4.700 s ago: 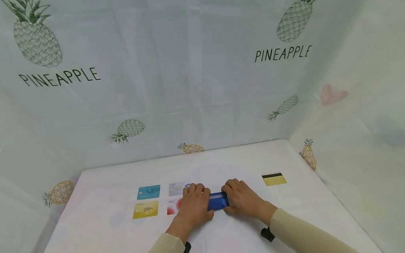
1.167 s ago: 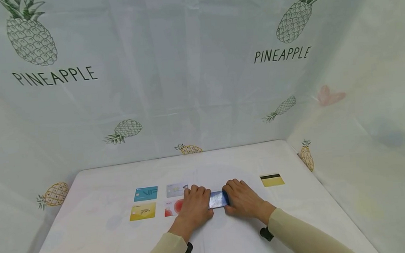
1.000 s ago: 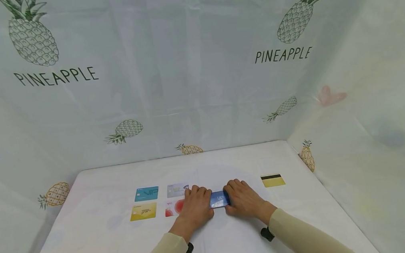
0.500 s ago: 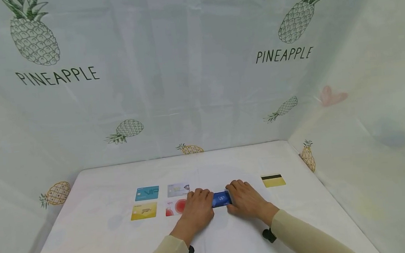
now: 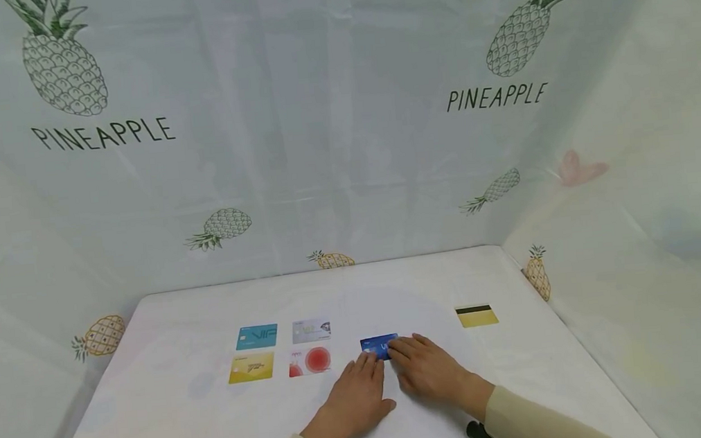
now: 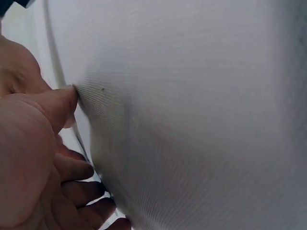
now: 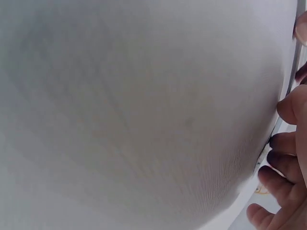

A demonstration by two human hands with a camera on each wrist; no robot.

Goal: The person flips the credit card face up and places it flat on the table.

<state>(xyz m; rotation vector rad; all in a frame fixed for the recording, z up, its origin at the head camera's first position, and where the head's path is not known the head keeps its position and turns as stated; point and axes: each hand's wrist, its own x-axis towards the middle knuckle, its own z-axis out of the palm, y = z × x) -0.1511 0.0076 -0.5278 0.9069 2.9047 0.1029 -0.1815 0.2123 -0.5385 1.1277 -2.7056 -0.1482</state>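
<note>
A blue VIP card (image 5: 375, 343) lies flat, face up, near the middle of the table in the head view. My left hand (image 5: 357, 394) touches its lower edge with fairly straight fingertips, the thumb spread to the right. On the card's right end rest the fingertips of my right hand (image 5: 429, 371), covering part of the lettering. Left of the blue card lie a teal VIP card (image 5: 257, 337), a grey card (image 5: 311, 330), a gold card (image 5: 251, 368) and a white card with red circles (image 5: 300, 364). The wrist views show the fingers (image 6: 79, 191) against the cloth.
A gold card with a black stripe (image 5: 476, 316) lies alone to the right. White cloth (image 5: 187, 428) covers the table. Behind and beside it hang pineapple-print curtains (image 5: 331, 144).
The blue card, earlier held between both hands and turned from its striped back to its VIP face, now lies on the table. My left hand has loosened and moved down toward me.
</note>
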